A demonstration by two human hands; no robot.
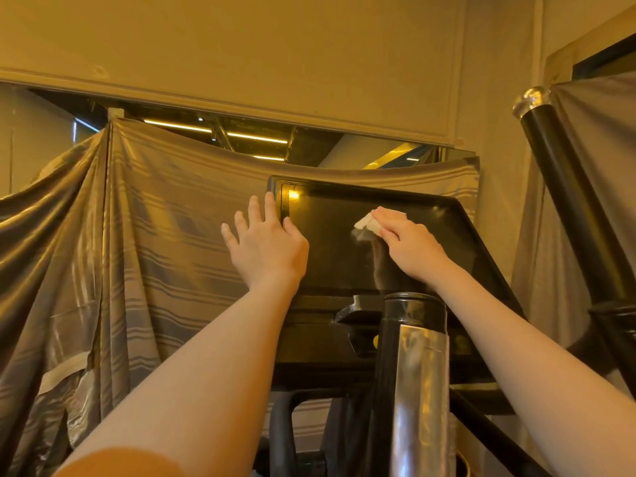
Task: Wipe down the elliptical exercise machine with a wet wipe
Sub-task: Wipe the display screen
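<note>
Fingers (pixel 385 215) on one wipe (pixel 366 224)

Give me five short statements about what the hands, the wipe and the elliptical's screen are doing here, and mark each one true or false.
1. The right hand presses a white wet wipe against the dark console screen. True.
2. The left hand holds a second wipe. False: it holds nothing; its fingers are spread, with the thumb and forefinger at the screen's left edge.
3. A striped cloth hangs behind the console. True.
4. The wipe is on the black handlebar post in the foreground. False: it is on the screen, above the post.
5. The screen shows a bright workout display. False: it is dark, showing only reflections.
</note>
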